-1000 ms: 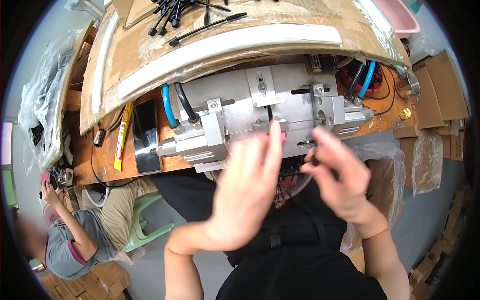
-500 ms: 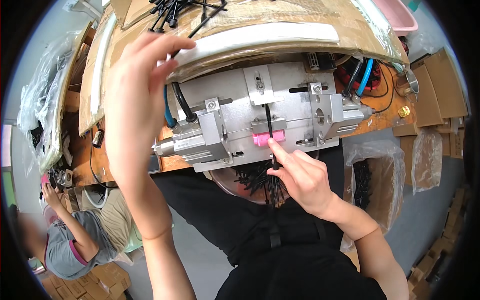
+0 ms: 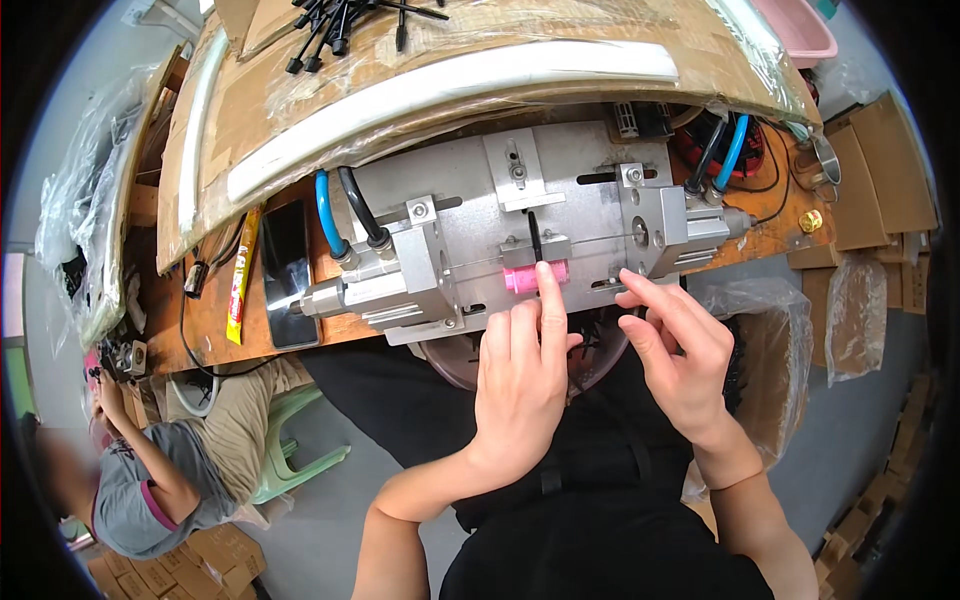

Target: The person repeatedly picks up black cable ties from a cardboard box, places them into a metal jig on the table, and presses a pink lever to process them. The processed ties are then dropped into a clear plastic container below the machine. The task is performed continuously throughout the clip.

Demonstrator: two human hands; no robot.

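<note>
A metal fixture plate (image 3: 590,235) with two clamp cylinders lies at the table's front edge. In its middle, a thin black rod (image 3: 534,236) runs over a pink block (image 3: 519,279) beside a small metal bar. My left hand (image 3: 522,375) is in front of the block, its index finger stretched out with the tip on the rod at the block. Its other fingers are extended close together, and the rod's near end is hidden beneath this hand. To the right, my right hand (image 3: 685,355) hovers by the plate's front edge, fingers apart, with nothing visible in it.
Black rods (image 3: 345,22) lie on the cardboard-covered shelf (image 3: 440,105) behind. A phone (image 3: 288,265) and a yellow packet (image 3: 240,280) lie left. Blue and black hoses (image 3: 328,215) rise from the left cylinder (image 3: 400,285). Below the edge is a tub (image 3: 450,365). Another person (image 3: 150,490) sits far left.
My left hand has come down from the rods on the shelf to the pink block. My right hand has let go of the rod and moved right. The phone and packet are now uncovered.
</note>
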